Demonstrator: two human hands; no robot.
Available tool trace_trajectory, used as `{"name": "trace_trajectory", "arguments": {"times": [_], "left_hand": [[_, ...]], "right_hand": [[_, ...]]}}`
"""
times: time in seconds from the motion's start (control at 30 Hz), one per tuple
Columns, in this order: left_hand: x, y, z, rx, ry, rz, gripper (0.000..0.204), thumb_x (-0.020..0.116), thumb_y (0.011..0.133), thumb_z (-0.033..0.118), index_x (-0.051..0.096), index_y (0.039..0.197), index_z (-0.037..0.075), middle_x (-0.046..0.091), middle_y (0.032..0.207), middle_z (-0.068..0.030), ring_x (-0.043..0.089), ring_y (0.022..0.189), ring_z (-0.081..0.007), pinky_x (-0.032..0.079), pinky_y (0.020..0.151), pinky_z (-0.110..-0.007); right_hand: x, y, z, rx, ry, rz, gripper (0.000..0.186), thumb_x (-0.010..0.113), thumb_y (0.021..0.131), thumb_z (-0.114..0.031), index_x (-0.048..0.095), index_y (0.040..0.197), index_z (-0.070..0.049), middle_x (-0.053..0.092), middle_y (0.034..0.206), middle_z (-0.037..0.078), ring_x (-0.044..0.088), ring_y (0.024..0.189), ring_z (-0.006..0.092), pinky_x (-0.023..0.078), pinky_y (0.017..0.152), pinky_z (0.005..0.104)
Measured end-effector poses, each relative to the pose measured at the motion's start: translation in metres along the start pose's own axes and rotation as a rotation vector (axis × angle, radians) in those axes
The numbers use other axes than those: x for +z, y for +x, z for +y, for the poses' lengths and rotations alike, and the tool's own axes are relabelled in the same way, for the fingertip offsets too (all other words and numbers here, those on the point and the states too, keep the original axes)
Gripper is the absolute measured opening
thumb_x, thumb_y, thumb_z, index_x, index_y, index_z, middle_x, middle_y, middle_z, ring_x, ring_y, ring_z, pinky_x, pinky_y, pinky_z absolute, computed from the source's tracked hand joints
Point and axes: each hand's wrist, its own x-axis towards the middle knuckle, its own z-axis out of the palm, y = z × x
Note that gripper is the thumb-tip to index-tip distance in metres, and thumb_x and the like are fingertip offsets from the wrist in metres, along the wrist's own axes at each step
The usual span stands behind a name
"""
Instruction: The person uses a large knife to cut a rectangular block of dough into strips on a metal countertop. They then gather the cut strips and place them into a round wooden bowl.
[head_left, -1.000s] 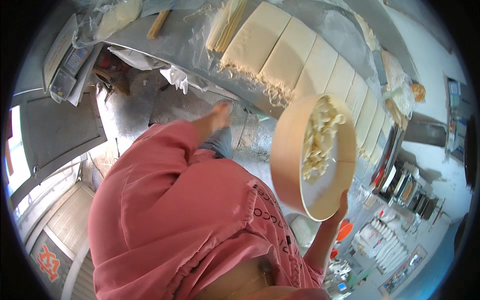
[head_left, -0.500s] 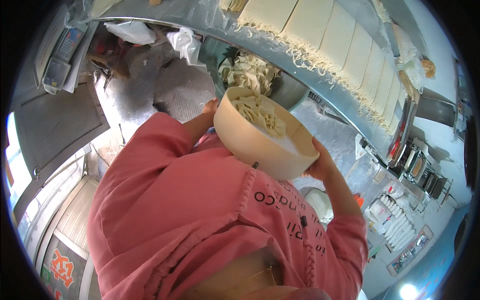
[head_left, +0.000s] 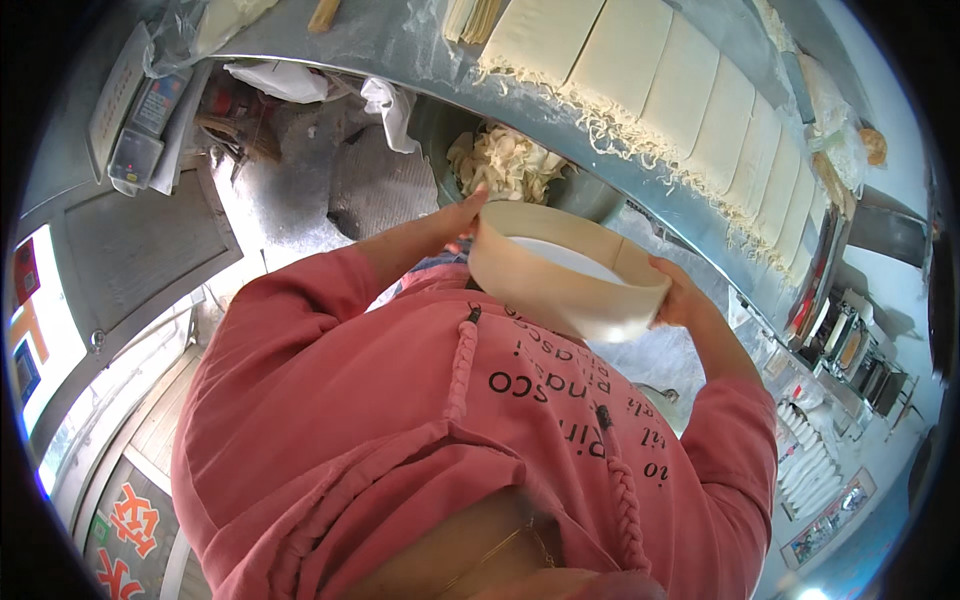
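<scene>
With my left hand (head_left: 466, 214) and my right hand (head_left: 682, 296) I hold a round flour sieve (head_left: 565, 300) by opposite sides of its pale, deep hoop. Fingers of both hands are closed on the rim. The sieve is tilted in front of my body, and its white bottom shows through the opening with no dough visible on it. Just beyond it stands a grey-green basin (head_left: 592, 198) holding a heap of pale dough scraps (head_left: 512, 166). The sieve's near wall hides part of its inside.
A metal worktable (head_left: 560, 125) runs across the far side, with flat dough sheets (head_left: 620, 55) in a row and shredded trimmings along their edge. White plastic bags (head_left: 390, 110) hang below it. At left are a grey cabinet door (head_left: 140, 260) and a phone-like device (head_left: 150, 110).
The dough scraps that lay in the sieve are gone from it, and the basin still holds a heap. Both hands and the sieve have shifted right.
</scene>
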Motion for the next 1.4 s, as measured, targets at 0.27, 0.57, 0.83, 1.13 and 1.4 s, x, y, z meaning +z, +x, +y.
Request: {"name": "trace_trajectory", "arguments": {"times": [0.27, 0.57, 0.83, 1.13, 1.4], "left_hand": [[-0.062, -0.011, 0.227, 0.961, 0.696, 1.444, 0.048, 0.066, 0.072, 0.037, 0.055, 0.106, 0.006, 0.055, 0.106, -0.017, 0.052, 0.101, -0.0334, 0.045, 0.083, -0.038], [-0.062, 0.039, 0.33, 0.276, 0.865, 1.204, 0.06, 0.067, 0.068, 0.03, 0.049, 0.118, 0.002, 0.049, 0.118, -0.0165, 0.049, 0.111, -0.031, 0.044, 0.089, -0.037], [-0.082, 0.044, 0.358, 0.314, 0.92, 1.06, 0.033, 0.066, 0.065, 0.024, 0.066, 0.092, 0.005, 0.065, 0.093, -0.0161, 0.063, 0.089, -0.0278, 0.05, 0.077, -0.036], [-0.014, -0.029, 0.436, 0.775, 0.413, 0.797, 0.037, 0.068, 0.062, 0.028, 0.061, 0.085, -0.001, 0.062, 0.082, -0.0126, 0.06, 0.074, -0.0212, 0.046, 0.065, -0.033], [0.177, 0.015, 0.523, 1.451, 1.003, 0.783, 0.043, 0.066, 0.063, 0.031, 0.062, 0.1, 0.01, 0.042, 0.128, -0.0147, 0.034, 0.119, -0.0356, 0.037, 0.09, -0.046]], "right_hand": [[-0.067, -0.091, -0.017, -0.565, 0.376, -0.078, 0.047, 0.049, 0.085, -0.037, 0.05, 0.119, -0.005, 0.059, 0.109, 0.012, 0.059, 0.094, 0.0267, 0.049, 0.078, 0.0399], [-0.088, -0.115, -0.239, -1.193, 0.499, -0.135, 0.046, 0.045, 0.088, -0.035, 0.042, 0.124, -0.006, 0.053, 0.119, 0.014, 0.053, 0.105, 0.0314, 0.045, 0.082, 0.0507], [-0.104, -0.042, -0.387, -0.997, 0.507, 0.842, 0.064, 0.055, 0.082, -0.042, 0.034, 0.128, -0.003, 0.047, 0.117, 0.019, 0.048, 0.106, 0.038, 0.043, 0.085, 0.0492], [0.024, -0.086, -0.393, -1.308, -0.574, -0.064, 0.033, 0.057, 0.083, -0.03, 0.062, 0.103, -0.004, 0.061, 0.1, 0.002, 0.053, 0.092, 0.0118, 0.038, 0.083, 0.0256], [-0.002, -0.164, -0.451, -1.433, 0.279, -0.659, 0.036, 0.066, 0.077, -0.016, 0.054, 0.11, -0.007, 0.058, 0.102, 0.003, 0.053, 0.1, 0.0139, 0.042, 0.085, 0.0279]]}}
